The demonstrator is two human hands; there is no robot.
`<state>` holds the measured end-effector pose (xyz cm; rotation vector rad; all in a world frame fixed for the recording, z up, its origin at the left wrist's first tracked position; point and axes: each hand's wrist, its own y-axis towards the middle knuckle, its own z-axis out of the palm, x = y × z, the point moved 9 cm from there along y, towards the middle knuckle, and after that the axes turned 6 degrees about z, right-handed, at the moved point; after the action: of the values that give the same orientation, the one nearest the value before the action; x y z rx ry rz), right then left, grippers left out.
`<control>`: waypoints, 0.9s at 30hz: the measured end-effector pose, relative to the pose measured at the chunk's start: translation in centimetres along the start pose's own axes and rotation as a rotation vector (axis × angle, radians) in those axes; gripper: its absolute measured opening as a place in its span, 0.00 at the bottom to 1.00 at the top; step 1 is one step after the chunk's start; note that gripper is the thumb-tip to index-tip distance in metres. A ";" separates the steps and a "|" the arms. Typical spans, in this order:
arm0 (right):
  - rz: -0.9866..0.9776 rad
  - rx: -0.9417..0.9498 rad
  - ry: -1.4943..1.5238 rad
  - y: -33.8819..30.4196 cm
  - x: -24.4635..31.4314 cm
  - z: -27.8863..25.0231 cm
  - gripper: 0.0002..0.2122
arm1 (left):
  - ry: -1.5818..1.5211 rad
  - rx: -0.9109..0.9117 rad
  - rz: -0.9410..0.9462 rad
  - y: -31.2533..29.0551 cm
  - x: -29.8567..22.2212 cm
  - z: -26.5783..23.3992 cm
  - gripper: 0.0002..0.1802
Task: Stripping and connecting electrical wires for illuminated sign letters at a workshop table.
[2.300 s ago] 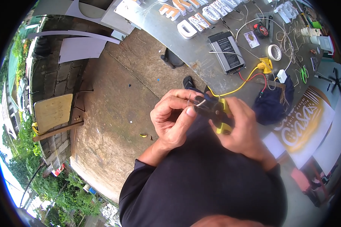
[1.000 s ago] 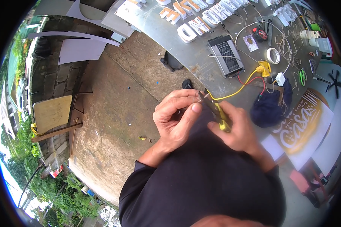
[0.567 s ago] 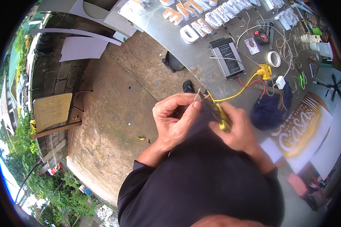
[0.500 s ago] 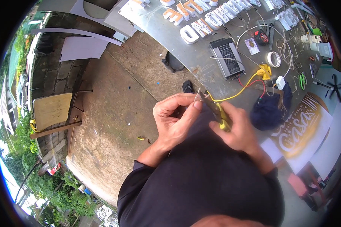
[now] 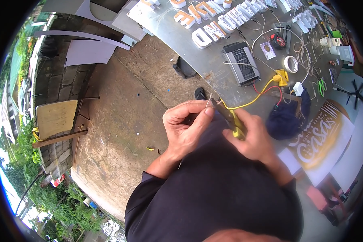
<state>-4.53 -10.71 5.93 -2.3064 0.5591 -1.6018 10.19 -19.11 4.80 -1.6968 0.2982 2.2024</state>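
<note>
Between the thumb and forefinger of my left hand (image 5: 189, 125) is pinched a thin pale wire (image 5: 209, 101), its end sticking up past the fingertips. My right hand (image 5: 252, 137) is wrapped round a pair of pliers (image 5: 238, 130) with yellow-green handles. The dark jaws point up and left, close beside the wire; whether they touch it I cannot make out. Both hands are held in front of my dark shirt, short of the metal table (image 5: 205, 66).
On the table lie white channel letters (image 5: 201, 38), a power supply unit (image 5: 241, 62), a yellow socket (image 5: 281, 76) with cords, a tape roll (image 5: 291, 63), a tape measure (image 5: 277, 40) and green scissors (image 5: 322, 86). Dark blue cloth (image 5: 284, 121) sits at the near edge. A yellowish board (image 5: 56, 120) stands left.
</note>
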 end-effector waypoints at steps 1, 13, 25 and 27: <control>-0.028 -0.027 -0.015 -0.1 -0.3 0.0 0.17 | 0.001 0.002 0.000 0.0 0.0 0.0 0.04; -0.017 -0.029 -0.006 0.1 -0.1 -0.3 0.14 | 0.017 -0.011 -0.031 -0.1 0.5 0.2 0.03; -0.003 -0.022 -0.012 0.1 -0.1 -0.2 0.13 | 0.011 -0.034 -0.007 -0.1 0.7 0.1 0.03; -0.007 -0.025 -0.004 0.1 0.0 -0.2 0.13 | 0.021 -0.020 0.026 -0.3 0.7 0.1 0.05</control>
<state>-4.74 -10.83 5.98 -2.3318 0.5746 -1.6013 10.02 -18.72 4.13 -1.7367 0.3064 2.2140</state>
